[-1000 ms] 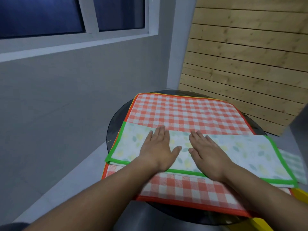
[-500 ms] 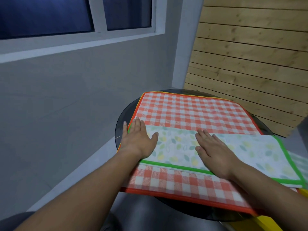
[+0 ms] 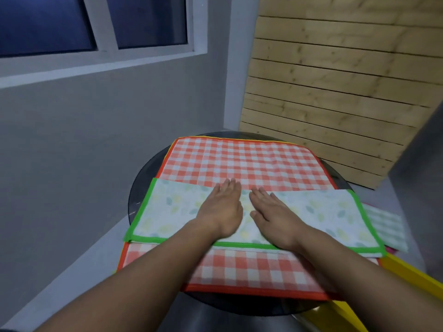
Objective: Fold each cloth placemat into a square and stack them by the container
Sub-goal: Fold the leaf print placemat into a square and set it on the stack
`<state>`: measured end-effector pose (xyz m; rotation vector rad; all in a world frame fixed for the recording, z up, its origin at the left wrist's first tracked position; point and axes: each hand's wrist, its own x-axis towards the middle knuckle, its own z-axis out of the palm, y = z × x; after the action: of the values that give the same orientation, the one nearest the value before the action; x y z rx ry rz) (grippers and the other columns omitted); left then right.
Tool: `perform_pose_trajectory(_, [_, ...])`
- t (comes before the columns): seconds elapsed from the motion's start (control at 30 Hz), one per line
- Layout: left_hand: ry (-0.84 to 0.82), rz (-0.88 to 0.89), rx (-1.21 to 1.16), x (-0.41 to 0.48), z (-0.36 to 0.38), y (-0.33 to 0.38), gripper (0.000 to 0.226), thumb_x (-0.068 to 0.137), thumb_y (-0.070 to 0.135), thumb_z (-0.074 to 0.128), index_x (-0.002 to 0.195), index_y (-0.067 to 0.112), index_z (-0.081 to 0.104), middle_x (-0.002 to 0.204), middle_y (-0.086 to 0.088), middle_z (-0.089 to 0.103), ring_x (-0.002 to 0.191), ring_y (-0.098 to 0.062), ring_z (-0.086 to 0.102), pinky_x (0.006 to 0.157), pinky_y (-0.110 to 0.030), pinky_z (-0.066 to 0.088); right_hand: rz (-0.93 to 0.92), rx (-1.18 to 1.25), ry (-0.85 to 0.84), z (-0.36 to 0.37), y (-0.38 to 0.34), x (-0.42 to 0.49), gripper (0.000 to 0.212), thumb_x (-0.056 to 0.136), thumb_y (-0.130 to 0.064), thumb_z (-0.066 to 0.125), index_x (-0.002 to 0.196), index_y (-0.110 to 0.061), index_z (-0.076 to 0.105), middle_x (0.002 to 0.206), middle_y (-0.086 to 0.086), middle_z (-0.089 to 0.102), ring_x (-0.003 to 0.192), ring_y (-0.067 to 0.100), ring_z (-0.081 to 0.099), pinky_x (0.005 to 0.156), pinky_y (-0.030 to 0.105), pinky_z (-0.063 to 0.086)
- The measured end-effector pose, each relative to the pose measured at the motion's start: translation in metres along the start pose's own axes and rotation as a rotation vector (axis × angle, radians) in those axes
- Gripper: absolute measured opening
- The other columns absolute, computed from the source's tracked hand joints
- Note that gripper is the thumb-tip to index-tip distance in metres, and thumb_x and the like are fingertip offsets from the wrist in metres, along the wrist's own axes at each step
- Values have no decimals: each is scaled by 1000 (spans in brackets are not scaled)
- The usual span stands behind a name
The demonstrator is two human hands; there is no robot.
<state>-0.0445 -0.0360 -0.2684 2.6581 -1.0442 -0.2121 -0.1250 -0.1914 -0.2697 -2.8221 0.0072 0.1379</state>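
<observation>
Lying across the near half of the round table, over the red-check placemat, is the green-edged leaf placemat, folded to a long strip, left end by the table's left edge. Left grip & right grip press flat on its mid, side by side, fingers straight. Striped green cloth at right edge.
</observation>
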Motion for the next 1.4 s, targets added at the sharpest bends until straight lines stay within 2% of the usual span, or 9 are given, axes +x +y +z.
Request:
perform_pose_trajectory(0.37, [-16, -6, 158, 2, 9, 2, 75, 100, 61, 10, 159, 16, -4, 166, -2, -10, 153, -14, -10, 124, -34, -4, 388, -85, 66, -32, 105, -45, 67, 104, -48, 18, 157, -11, 1, 165, 4, -8, 152, 17, -9, 123, 33, -3])
perform_pose_trajectory(0.67, [-52, -2, 136, 6, 9, 0, 76, 100, 61, 13, 159, 16, -2, 167, -3, -9, 153, -16, -9, 124, -35, -4, 365, -89, 83, -30, 114, -45, 72, 101, -54, 18, 157, -12, 1, 165, 4, -7, 152, 18, -9, 122, 34, -4])
perform_pose_trajectory(0.73, [-65, -13, 81, 9, 5, -1, 75, 101, 61, 19, 160, 15, 9, 167, -4, 4, 154, -21, 4, 125, -37, 6, 353, -79, 137, -31, 108, -48, 73, 101, -55, 20, 157, -11, 4, 166, 6, -3, 152, 20, -7, 123, 35, -3])
perform_pose_trajectory(0.8, [28, 4, 60, 13, -3, -3, 65, 99, 61, 30, 148, 20, 39, 153, -4, 43, 137, -27, 40, 116, -42, 33, 300, -82, 239, -33, 92, -51, 70, 101, -52, 23, 157, -11, 11, 166, 7, 3, 153, 21, -4, 123, 36, -2])
perform_pose_trajectory(0.87, [99, 36, 105, 20, -16, -3, 49, 97, 59, 39, 127, 24, 57, 122, 2, 61, 108, -20, 53, 96, -40, 47, 222, -53, 289, -33, 62, -54, 63, 102, -49, 26, 154, -14, 26, 164, 7, 15, 152, 22, 6, 124, 38, 5])
perform_pose_trajectory(0.97, [20, 10, 71, 36, -35, -3, 37, 94, 54, 54, 112, 25, 68, 105, 6, 65, 92, -14, 58, 83, -36, 54, 135, -25, 253, -24, 19, -58, 44, 101, -49, 27, 121, -22, 55, 141, 3, 50, 135, 24, 39, 115, 43, 28])
perform_pose_trajectory(1.03, [-49, -30, -34, 44, -43, -3, 26, 91, 48, 63, 95, 24, 71, 95, 5, 68, 84, -13, 60, 76, -34, 55, 113, -26, 199, -20, 7, -60, 39, 101, -49, 26, 105, -23, 54, 127, 2, 56, 124, 20, 46, 110, 43, 32])
perform_pose_trajectory(1.2, [-127, -106, -259, 51, -54, -1, 23, 92, 31, 70, 72, 20, 64, 77, -1, 66, 76, -17, 60, 62, -26, 44, 101, 38, 154, -21, 8, -61, 49, 103, -49, 27, 138, -24, 51, 156, 1, 38, 146, 15, 27, 119, 36, 17])
perform_pose_trajectory(1.4, [15, -427, -534, 44, -64, -12, 27, 91, 31, 70, 75, 10, 63, 74, -10, 63, 69, -24, 61, 60, -32, 48, 71, 108, 187, -24, 8, -60, 40, 101, -50, 29, 121, -29, 56, 149, -1, 46, 141, 15, 34, 117, 45, 28])
